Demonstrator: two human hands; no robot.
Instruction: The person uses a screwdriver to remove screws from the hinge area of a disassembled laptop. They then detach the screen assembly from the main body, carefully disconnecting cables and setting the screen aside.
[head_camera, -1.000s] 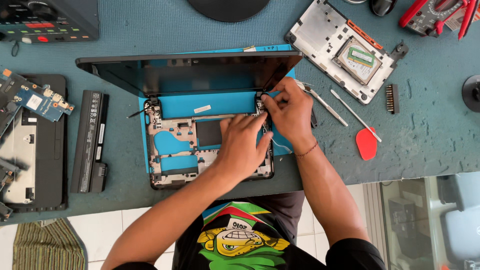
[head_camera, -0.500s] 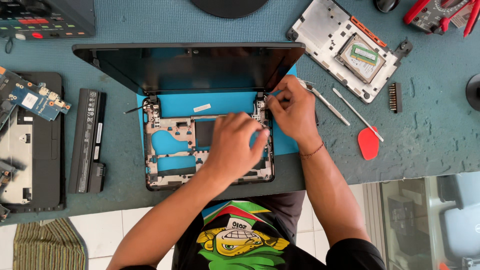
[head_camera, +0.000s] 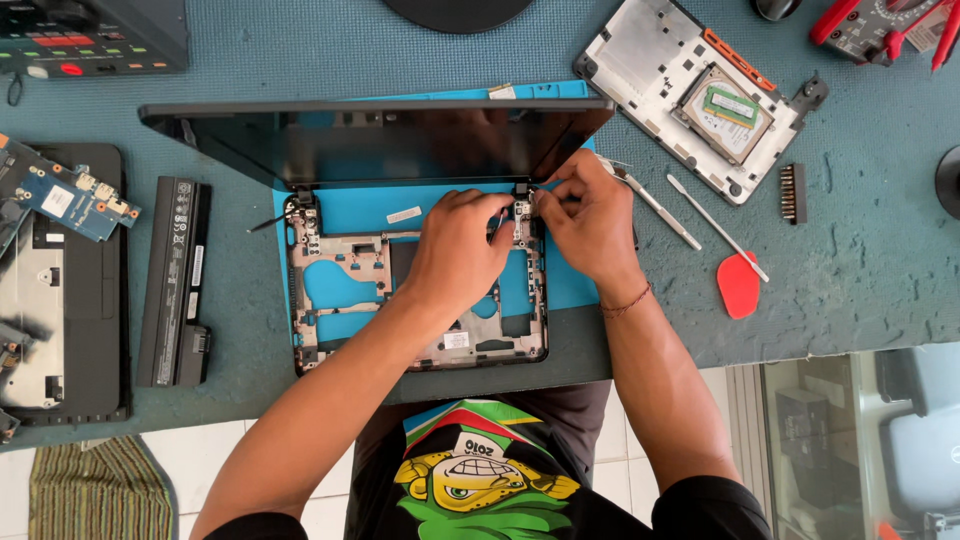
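Stripped laptop base frame (head_camera: 330, 290) lying on a blue mat (head_camera: 440, 200) in the middle of the bench (head_camera: 870, 250), its dark screen panel (head_camera: 380, 140) hinged open and tilted away toward the far side. Left hand (head_camera: 455, 250) resting palm down across the right half of the frame, fingers curled toward the right hinge (head_camera: 521, 190); whether that grip pinches anything cannot be told. Right hand (head_camera: 590, 220) just beside the same hinge, fingertips pinched together at the corner, seemingly on a thin dark wire or small part too tiny to make out. Both hands nearly touching at the hinge. To the left, a long black battery (head_camera: 172, 280) and, past it, a dark laptop cover (head_camera: 60, 290) with a blue circuit board (head_camera: 70, 195) on top. To the right, two slim metal pry tools (head_camera: 660, 210), a red pick (head_camera: 738, 285), a strip of screwdriver bits (head_camera: 792, 193), and a grey bottom panel (head_camera: 690, 85) carrying a drive.
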